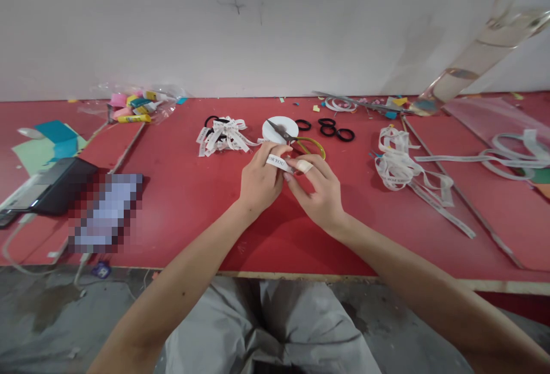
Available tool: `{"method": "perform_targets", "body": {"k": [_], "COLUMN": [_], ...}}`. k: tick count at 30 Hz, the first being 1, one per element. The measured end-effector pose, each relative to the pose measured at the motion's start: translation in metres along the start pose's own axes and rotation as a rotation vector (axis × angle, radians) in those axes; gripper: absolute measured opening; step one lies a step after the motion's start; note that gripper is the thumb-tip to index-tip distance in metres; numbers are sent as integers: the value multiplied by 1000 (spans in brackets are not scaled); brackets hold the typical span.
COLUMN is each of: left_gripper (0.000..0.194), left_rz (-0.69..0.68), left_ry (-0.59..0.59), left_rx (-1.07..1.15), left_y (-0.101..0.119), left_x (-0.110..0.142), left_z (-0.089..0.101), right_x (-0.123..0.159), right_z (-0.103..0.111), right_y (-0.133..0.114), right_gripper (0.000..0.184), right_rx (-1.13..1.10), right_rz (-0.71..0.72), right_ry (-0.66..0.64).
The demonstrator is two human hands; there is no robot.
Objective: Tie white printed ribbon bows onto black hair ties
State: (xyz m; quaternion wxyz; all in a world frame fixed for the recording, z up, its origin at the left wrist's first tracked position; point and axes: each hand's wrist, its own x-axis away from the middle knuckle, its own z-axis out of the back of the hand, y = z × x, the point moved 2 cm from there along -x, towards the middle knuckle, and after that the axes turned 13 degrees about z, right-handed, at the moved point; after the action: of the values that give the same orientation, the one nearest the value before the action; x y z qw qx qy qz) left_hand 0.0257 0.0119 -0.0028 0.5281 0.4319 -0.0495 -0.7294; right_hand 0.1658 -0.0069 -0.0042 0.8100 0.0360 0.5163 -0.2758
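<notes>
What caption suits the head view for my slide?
Both hands hold printed ribbon over a red table, near scissors and a white spool.

A narrow white ribbon (277, 162) with dark capitals – "OR YOU" legible – lies over the fingers of the left hand (262, 178), its visible stretch slanting down toward the right hand's (318, 193) fingertips – gently curved, lettering upright.

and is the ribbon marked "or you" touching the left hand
Touching; the head view shows the ribbon lying across the fingers of the left hand.
</notes>
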Motion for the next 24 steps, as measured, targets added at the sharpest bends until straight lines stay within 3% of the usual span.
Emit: {"method": "perform_targets", "body": {"k": [10,13,24], "left_gripper": [27,27,31], "left_rz": [131,136,65], "left_ry": [50,64,1], "left_rx": [194,273,379], "left_y": [0,0,0], "left_x": [-2,-3,-3], "left_z": [3,5,5], "right_x": [2,3,7], "right_z": [-1,-2,-16], "right_y": [-1,0,13], "right_gripper": [44,51,24], "right_rx": [-67,-118,-168], "right_rz": [12,-81,-72], "right_ry": [-45,-40,-217]}}
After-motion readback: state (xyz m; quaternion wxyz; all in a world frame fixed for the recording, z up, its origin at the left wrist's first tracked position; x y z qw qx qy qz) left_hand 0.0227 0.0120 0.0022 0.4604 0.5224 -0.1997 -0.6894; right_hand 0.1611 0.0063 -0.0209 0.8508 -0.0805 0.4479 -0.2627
